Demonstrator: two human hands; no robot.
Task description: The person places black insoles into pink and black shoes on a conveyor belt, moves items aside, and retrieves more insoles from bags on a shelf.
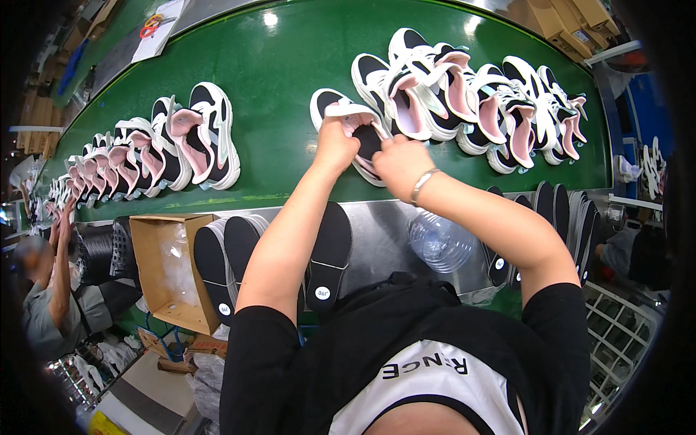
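A white and black sneaker (328, 100) with a pink lining lies on the green work surface in front of me, its toe pointing away to the left. My left hand (337, 147) is closed on the near left side of its opening and tongue. Across from it, my right hand (401, 165) is closed at the heel-side edge of the same opening. Between the hands a black insole (368, 143) shows inside the sneaker; the right fingertips are partly hidden.
Matching sneakers crowd the right (449, 94) and form a row at left (206, 138). Along the near edge are stacked black insoles (330, 246), a clear plastic container (441, 243) and a cardboard box (170, 272). A co-worker (54, 290) sits at far left. Scissors (151, 27) lie beyond.
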